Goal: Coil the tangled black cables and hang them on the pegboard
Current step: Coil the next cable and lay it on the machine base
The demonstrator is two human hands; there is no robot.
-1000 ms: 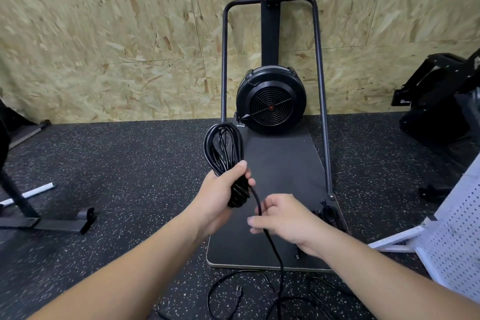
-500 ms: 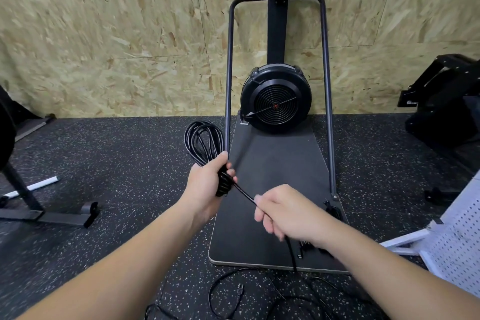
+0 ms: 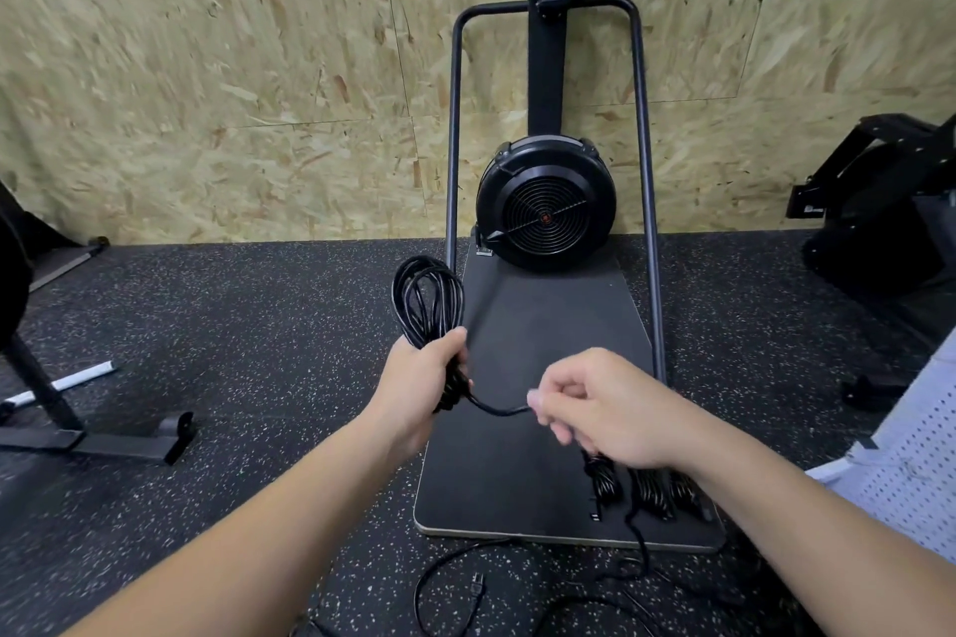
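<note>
My left hand (image 3: 421, 385) grips a coil of black cable (image 3: 427, 297) whose loops stand up above my fist. From the bottom of the coil the free tail (image 3: 499, 410) runs right into my right hand (image 3: 602, 409), which pinches it with curled fingers. The tail goes on under my right hand and down to loose cable (image 3: 450, 585) lying on the floor. Several coiled black bundles (image 3: 641, 486) lie on the dark board just under my right wrist. A white pegboard (image 3: 910, 460) leans at the right edge.
A black fan machine (image 3: 546, 202) with a tall tube frame stands on a dark platform (image 3: 517, 471) against the chipboard wall. Black gym equipment (image 3: 879, 217) sits at the right, a metal stand foot (image 3: 103, 445) at the left. The floor is speckled black rubber.
My right hand has risen and swung to the right, pulling the tail sideways from the coil. My left hand has turned the coil slightly; the camera has shifted a little.
</note>
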